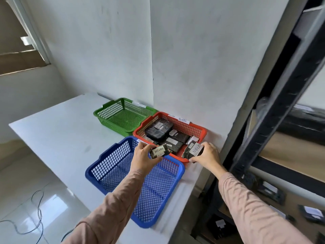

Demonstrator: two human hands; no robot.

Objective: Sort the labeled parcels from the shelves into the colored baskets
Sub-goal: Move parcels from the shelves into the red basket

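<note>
Left hand (142, 156) pinches left parcel (160, 151); right hand (208, 154) grips right parcel (193, 149) (jutting forward).

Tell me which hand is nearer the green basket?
Left. The left hand is over the blue basket's far end, nearer the green basket; the right hand is at the red basket's near corner.

White walls (105, 50), white table (58, 131), glossy tile floor (52, 199), poss. window frame (32, 34) top-L.

Before us a white table (58, 131) set into the corner of two pale, scuffed walls (105, 50), to our left a window frame (29, 32) with brown boards beyond, below us a glossy white tiled floor (22, 199), a thin dark cable (40, 213) looping across it
</note>
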